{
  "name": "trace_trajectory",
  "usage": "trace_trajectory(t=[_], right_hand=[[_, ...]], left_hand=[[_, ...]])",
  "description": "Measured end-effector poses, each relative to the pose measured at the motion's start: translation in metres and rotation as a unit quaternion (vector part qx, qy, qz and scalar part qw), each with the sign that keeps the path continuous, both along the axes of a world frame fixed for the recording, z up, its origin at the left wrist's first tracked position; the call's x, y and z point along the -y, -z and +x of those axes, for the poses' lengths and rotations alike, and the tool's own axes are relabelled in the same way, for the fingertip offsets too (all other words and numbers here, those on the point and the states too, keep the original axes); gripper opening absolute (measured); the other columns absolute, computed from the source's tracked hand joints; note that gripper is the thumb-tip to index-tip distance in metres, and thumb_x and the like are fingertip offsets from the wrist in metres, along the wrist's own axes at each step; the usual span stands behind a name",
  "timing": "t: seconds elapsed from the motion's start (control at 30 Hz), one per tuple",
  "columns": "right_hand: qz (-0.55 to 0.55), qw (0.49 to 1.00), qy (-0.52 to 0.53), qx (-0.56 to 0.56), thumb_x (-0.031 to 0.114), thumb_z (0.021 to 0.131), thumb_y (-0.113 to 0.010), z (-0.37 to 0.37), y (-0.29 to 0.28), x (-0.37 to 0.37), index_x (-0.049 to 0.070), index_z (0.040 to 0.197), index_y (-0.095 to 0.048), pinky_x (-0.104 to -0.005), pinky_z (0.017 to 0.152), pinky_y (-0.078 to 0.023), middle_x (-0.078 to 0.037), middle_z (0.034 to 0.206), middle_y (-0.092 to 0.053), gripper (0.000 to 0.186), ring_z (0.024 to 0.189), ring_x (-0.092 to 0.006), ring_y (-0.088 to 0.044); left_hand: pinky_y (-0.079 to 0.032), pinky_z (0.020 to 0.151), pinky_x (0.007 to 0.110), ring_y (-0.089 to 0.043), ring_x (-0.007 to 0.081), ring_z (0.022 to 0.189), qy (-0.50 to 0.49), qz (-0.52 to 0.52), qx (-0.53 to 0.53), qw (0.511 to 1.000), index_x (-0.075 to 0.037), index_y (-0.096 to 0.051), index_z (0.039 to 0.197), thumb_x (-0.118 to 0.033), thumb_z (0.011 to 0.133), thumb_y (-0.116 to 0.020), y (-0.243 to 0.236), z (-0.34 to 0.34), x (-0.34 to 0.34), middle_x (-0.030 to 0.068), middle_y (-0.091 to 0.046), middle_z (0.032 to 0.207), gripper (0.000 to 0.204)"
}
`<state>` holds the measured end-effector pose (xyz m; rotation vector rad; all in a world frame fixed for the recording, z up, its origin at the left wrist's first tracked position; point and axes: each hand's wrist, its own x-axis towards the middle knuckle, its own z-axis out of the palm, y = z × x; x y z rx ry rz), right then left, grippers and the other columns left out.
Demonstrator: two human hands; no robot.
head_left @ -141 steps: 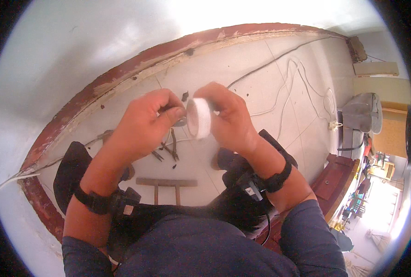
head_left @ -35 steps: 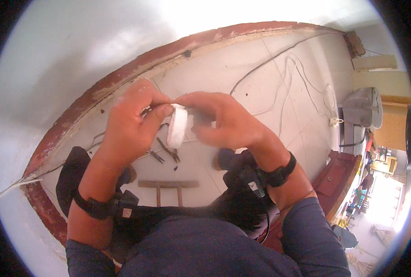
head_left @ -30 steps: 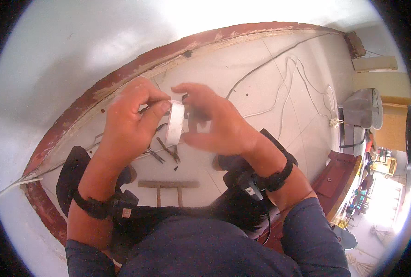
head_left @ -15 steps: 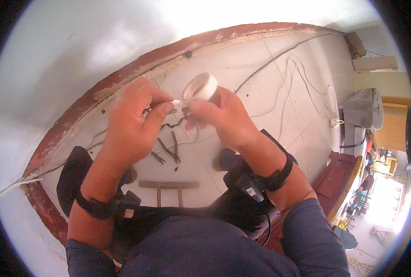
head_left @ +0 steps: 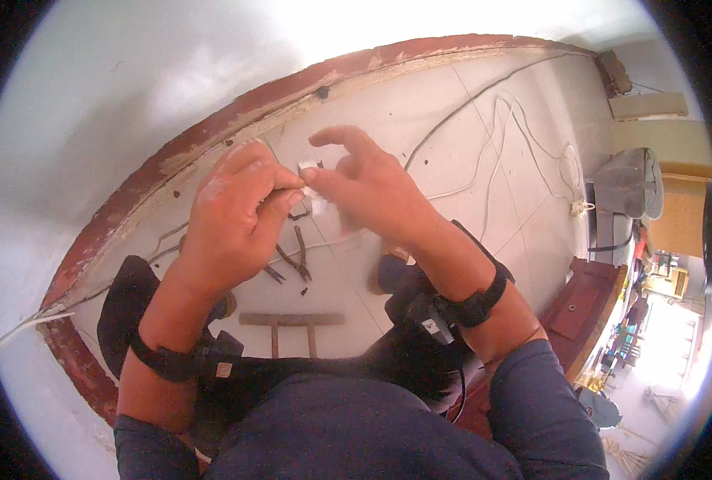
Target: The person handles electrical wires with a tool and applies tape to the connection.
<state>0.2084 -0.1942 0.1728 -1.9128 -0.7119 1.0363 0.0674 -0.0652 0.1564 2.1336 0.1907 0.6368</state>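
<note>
My left hand (head_left: 236,212) is closed in a pinch, thumb against forefinger, on what looks like a thin cable, mostly hidden by the fingers. Facing it, almost at its fingertips, is my right hand (head_left: 368,184). Its thumb presses on a roll of white tape (head_left: 318,202), while the forefinger sticks out curved above. Much of the roll lies behind the right thumb and palm. On the floor below are pliers with dark handles (head_left: 298,254) and a second pointed tool (head_left: 273,274), partly covered by my left hand.
A white cable (head_left: 492,160) loops over the tiled floor to the right, beside a dark cable (head_left: 444,120). Chipped red skirting (head_left: 292,82) runs along the wall. Between my feet stands a wooden frame piece (head_left: 292,319). A red wooden bench (head_left: 576,308) and grey box (head_left: 624,184) stand at right.
The tape roll, earlier raised above the right hand, has dropped lower and turned, now mostly hidden. My right hand has moved left and its forefinger has stretched out. My left hand keeps its pinch.
</note>
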Motion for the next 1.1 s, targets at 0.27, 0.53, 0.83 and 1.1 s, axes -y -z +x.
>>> trace_trajectory(t=[0.27,0.53,0.83,1.1], right_hand=[[0.104,0.994,-0.011,-0.024,0.023,0.088,-0.068,-0.002,0.01,0.007,0.002,0.098,-0.062,-0.0253,0.049,-0.044,-0.005,0.068,-0.059,0.024,0.055,-0.0095,-0.055],[0.172,0.983,-0.067,-0.017,0.021,0.085,-0.071,0.005,0.014,0.011,0.001,0.095,-0.067,-0.0288,0.066,-0.051,-0.008,0.081,-0.061,0.023,0.074,-0.0135,-0.062],[0.132,0.954,-0.159,0.218,0.01,0.088,-0.064,0.005,0.01,0.009,0.0,0.093,-0.064,-0.027,0.066,-0.044,-0.003,0.079,-0.054,0.011,0.074,-0.0094,-0.052],[0.135,0.979,-0.087,0.126,0.019,0.085,-0.067,0.002,0.013,0.012,0.002,0.084,-0.064,-0.0382,0.065,-0.046,-0.014,0.078,-0.056,0.017,0.074,-0.0286,-0.058]], left_hand=[[-0.042,0.063,0.035,-0.054,0.0267,0.071,-0.008,-0.009,0.0,1.0,-0.001,-0.061,0.082,0.001,0.079,-0.062,-0.004,-0.001,-0.003,0.0108,-0.054,0.076,0.003],[-0.042,0.062,0.034,-0.053,0.0259,0.07,-0.021,-0.024,-0.012,0.999,0.0,-0.062,0.081,0.001,0.08,-0.062,-0.006,0.0,-0.007,0.0109,-0.054,0.076,0.002],[-0.041,0.062,0.035,-0.053,0.0262,0.069,-0.024,0.002,-0.012,1.0,-0.001,-0.062,0.082,0.0,0.08,-0.063,-0.005,0.002,-0.007,0.0112,-0.053,0.075,0.002],[-0.046,0.074,0.033,-0.057,0.023,0.082,0.011,-0.047,-0.08,0.996,-0.002,-0.062,0.091,-0.002,0.08,-0.061,-0.003,-0.002,-0.006,0.0101,-0.057,0.086,0.011]])
